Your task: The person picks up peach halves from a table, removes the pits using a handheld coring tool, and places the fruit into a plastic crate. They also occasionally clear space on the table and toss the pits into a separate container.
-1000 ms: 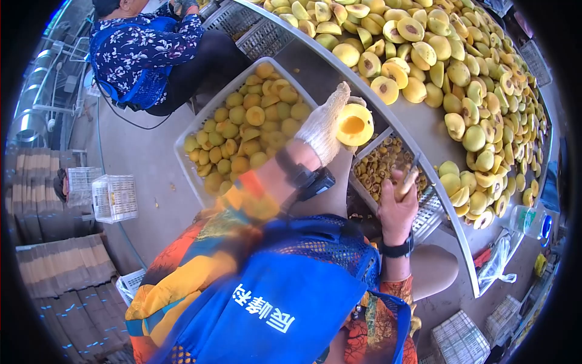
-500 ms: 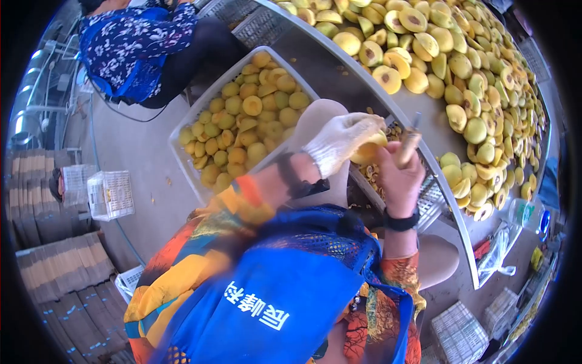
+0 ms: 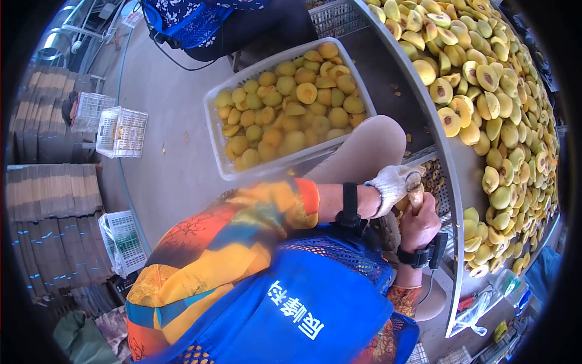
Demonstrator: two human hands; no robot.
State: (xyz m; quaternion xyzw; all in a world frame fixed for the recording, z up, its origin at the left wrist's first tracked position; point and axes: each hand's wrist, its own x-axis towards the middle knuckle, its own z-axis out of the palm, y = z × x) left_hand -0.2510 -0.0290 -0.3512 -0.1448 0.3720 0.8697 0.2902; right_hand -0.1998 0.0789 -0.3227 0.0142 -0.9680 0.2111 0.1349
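My left hand (image 3: 389, 189), in a whitish knitted glove, has its fingers curled against the tool. A bit of yellow fruit (image 3: 401, 205) shows below the glove, seemingly a peach half mostly hidden by my fingers. My bare right hand (image 3: 421, 224) is wrapped round the wooden handle of a pitting knife (image 3: 416, 199), whose curved metal tip lies at the gloved fingers. Both hands meet above a crate (image 3: 444, 200) holding brown pits and scraps, beside the table edge.
A raised metal-rimmed table (image 3: 451, 176) bears a heap of yellow peach halves (image 3: 500, 121). A white tub of peaches (image 3: 219, 142) stands left of my knee. Another person (image 3: 194, 27) sits beyond it. White crates (image 3: 122, 132) and cardboard stacks (image 3: 54, 194) line the left side.
The view has shifted, so the tub and table appear lower and farther right. My hands have come closer together, and the knife tip now meets the gloved hand; the fruit is less visible.
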